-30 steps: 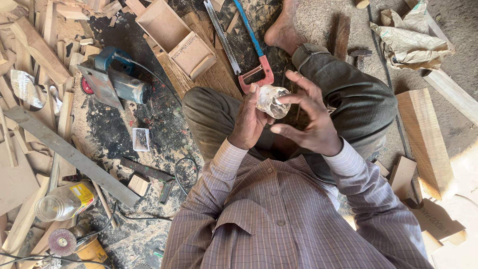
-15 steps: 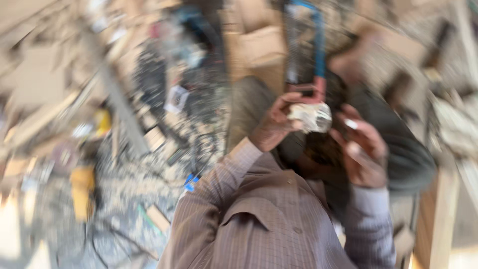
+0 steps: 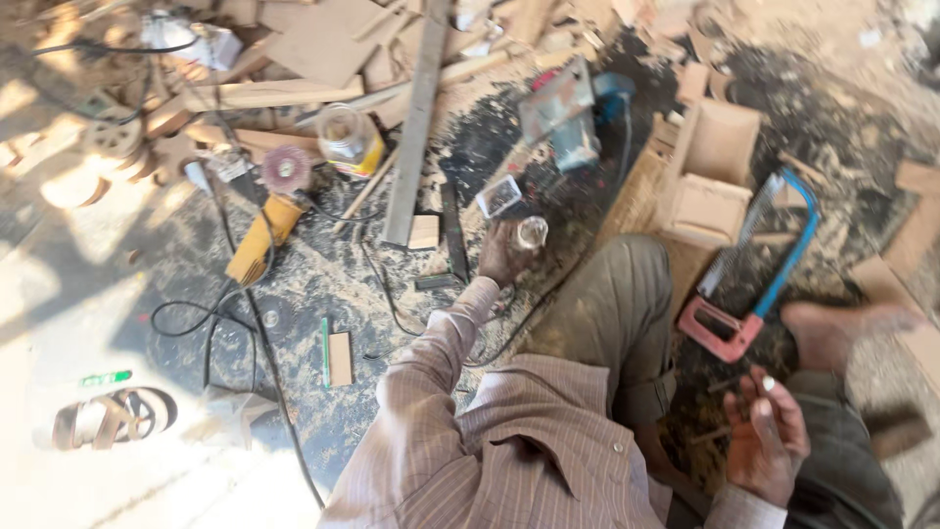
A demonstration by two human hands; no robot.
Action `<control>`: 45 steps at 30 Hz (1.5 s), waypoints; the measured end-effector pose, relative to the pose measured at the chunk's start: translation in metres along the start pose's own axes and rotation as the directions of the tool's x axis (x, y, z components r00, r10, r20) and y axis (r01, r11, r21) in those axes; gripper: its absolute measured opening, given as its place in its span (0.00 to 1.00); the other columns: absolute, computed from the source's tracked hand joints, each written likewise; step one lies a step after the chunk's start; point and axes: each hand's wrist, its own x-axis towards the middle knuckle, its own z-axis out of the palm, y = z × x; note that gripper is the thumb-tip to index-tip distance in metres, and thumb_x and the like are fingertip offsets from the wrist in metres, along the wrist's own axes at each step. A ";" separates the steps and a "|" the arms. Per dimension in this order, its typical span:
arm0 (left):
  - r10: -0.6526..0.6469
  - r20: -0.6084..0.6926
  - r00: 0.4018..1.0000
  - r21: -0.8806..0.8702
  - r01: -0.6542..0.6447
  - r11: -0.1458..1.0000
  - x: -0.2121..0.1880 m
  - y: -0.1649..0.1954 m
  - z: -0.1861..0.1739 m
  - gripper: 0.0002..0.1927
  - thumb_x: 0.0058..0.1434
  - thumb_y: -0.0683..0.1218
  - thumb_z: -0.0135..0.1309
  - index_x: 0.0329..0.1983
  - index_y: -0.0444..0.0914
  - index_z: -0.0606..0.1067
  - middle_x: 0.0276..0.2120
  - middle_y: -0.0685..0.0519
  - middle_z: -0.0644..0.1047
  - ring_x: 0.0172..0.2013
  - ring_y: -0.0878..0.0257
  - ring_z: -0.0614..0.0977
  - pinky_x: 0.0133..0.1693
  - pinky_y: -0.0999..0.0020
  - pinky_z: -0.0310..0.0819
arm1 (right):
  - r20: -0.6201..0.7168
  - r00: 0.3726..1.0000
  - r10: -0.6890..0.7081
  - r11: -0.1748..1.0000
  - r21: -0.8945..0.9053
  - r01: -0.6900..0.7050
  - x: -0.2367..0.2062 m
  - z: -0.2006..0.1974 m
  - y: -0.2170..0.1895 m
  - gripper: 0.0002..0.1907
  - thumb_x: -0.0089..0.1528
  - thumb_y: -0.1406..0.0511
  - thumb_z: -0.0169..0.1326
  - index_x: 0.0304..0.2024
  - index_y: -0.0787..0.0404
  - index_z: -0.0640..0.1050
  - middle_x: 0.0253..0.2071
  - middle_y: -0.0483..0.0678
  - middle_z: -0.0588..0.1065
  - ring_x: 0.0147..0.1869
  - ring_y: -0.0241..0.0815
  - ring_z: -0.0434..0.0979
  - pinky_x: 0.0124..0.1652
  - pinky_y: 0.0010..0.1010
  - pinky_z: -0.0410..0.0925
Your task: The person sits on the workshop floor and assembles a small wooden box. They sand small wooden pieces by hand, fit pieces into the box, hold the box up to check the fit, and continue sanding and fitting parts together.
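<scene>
My left hand [image 3: 501,257] is stretched out over the sawdust floor and is shut on a small crumpled clear wrapper [image 3: 532,232]. It hovers just below a small open box [image 3: 499,195]. My right hand [image 3: 767,443] is low by my knee, with a small white stick-like piece [image 3: 769,384] pinched in its fingers. A hacksaw [image 3: 759,274] with a blue frame and red handle lies between my hands, next to my bare foot [image 3: 840,329].
A yellow angle grinder [image 3: 262,227] with its cable, a jar [image 3: 347,138], a long plank [image 3: 417,127], a blue power tool [image 3: 566,116] and wooden boxes [image 3: 711,179] lie among offcuts. A green pencil [image 3: 325,350], a small block [image 3: 340,358] and a sandal [image 3: 114,417] are at the left.
The hands have parted: my left hand carried the wrapper out over the floor, and my right hand dropped to my knee. The view swung left across the floor.
</scene>
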 end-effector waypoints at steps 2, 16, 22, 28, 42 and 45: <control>-0.033 0.040 0.999 0.110 0.028 0.993 -0.001 -0.017 -0.004 0.36 0.46 0.47 0.70 0.60 0.43 0.71 0.55 0.43 0.74 0.57 0.41 0.74 0.58 0.48 0.70 | -0.025 0.999 0.040 0.999 -0.008 -0.040 0.008 0.000 0.014 0.17 0.73 0.69 0.54 0.64 0.62 0.75 0.69 0.56 0.72 0.69 0.46 0.74 0.61 0.43 0.71; -0.220 0.324 0.920 0.263 0.136 0.955 -0.009 -0.016 -0.032 0.62 0.36 0.56 0.78 0.73 0.46 0.56 0.68 0.45 0.57 0.67 0.41 0.60 0.63 0.44 0.58 | -0.078 0.995 0.058 0.991 -0.118 -0.067 0.059 -0.032 0.060 0.12 0.77 0.67 0.51 0.62 0.60 0.72 0.65 0.57 0.72 0.69 0.46 0.74 0.59 0.46 0.70; -0.081 0.116 0.990 -0.026 0.084 0.996 -0.033 0.052 -0.011 0.40 0.59 0.61 0.64 0.67 0.36 0.66 0.65 0.39 0.65 0.64 0.46 0.70 0.63 0.52 0.69 | 0.109 0.991 0.075 0.997 0.001 -0.076 0.080 -0.046 0.033 0.09 0.77 0.67 0.51 0.59 0.59 0.69 0.65 0.55 0.73 0.69 0.44 0.74 0.59 0.40 0.70; 0.135 0.276 0.952 -0.192 -0.083 0.978 -0.038 0.100 0.042 0.37 0.65 0.63 0.56 0.69 0.37 0.66 0.54 0.43 0.73 0.53 0.52 0.79 0.53 0.56 0.77 | 0.238 0.956 0.169 0.981 -0.138 -0.139 0.120 -0.024 0.033 0.14 0.76 0.64 0.53 0.60 0.64 0.70 0.64 0.57 0.72 0.66 0.42 0.74 0.58 0.43 0.71; 0.352 0.173 0.920 -0.257 -0.303 0.918 -0.015 0.117 0.094 0.31 0.66 0.62 0.56 0.64 0.40 0.71 0.46 0.50 0.78 0.49 0.53 0.81 0.54 0.57 0.74 | 0.093 0.995 0.032 0.998 -0.053 -0.027 0.149 0.007 0.051 0.16 0.77 0.69 0.54 0.65 0.60 0.67 0.64 0.60 0.73 0.67 0.45 0.76 0.58 0.42 0.74; 0.352 0.075 0.933 -0.299 -0.316 0.901 -0.008 0.115 0.101 0.27 0.66 0.58 0.59 0.63 0.41 0.72 0.42 0.50 0.78 0.44 0.54 0.80 0.49 0.57 0.75 | 0.096 0.994 -0.056 0.998 -0.025 0.059 0.174 0.023 0.062 0.24 0.72 0.72 0.58 0.69 0.59 0.69 0.66 0.59 0.75 0.66 0.47 0.77 0.57 0.39 0.75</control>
